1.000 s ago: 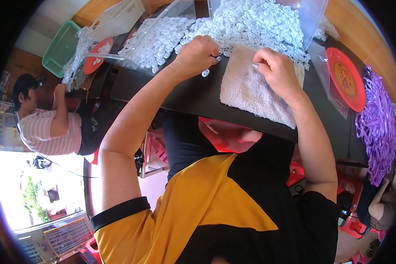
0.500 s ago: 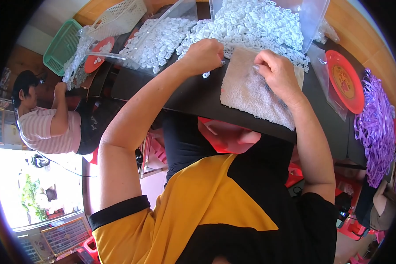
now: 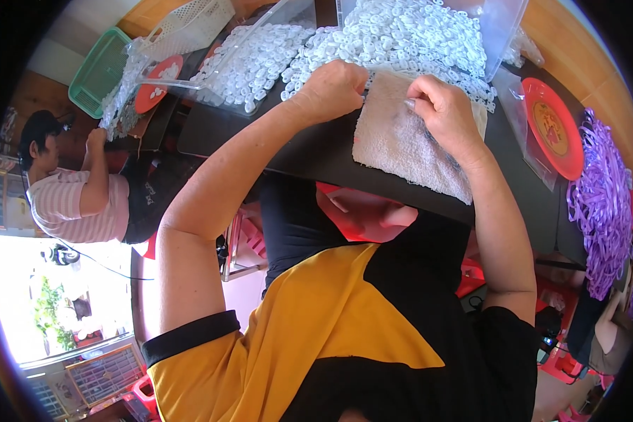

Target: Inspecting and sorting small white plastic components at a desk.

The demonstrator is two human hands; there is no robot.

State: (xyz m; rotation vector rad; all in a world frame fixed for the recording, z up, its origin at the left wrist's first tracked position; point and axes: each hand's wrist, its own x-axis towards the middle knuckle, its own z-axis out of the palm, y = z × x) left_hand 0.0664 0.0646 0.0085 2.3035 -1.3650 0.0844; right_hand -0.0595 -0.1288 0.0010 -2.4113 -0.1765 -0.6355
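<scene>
My left hand (image 3: 333, 91) is closed, knuckles up, at the left edge of a folded beige towel (image 3: 387, 137) on the dark table. Whatever its fingers hold is hidden from view. Over the towel's upper right part, my right hand (image 3: 443, 116) makes a pinch, thumb against fingers. A pale glint shows at its fingertips, too small to name. Just beyond both hands lies a heap of small white oval plastic rings (image 3: 408, 39), spilling from a clear plastic bin (image 3: 503, 35).
More white pieces (image 3: 243, 60) lie in a clear tray at the left. A red plate (image 3: 575, 158) rests on the right, beside hanging purple ribbons (image 3: 601, 211). A co-worker (image 3: 77, 190) sits at far left near a green basket (image 3: 95, 77) and white basket (image 3: 190, 28).
My left hand has shifted slightly right, toward the towel. Loose white pieces seen beside it before no longer show. My right hand stays almost in place, still pinched.
</scene>
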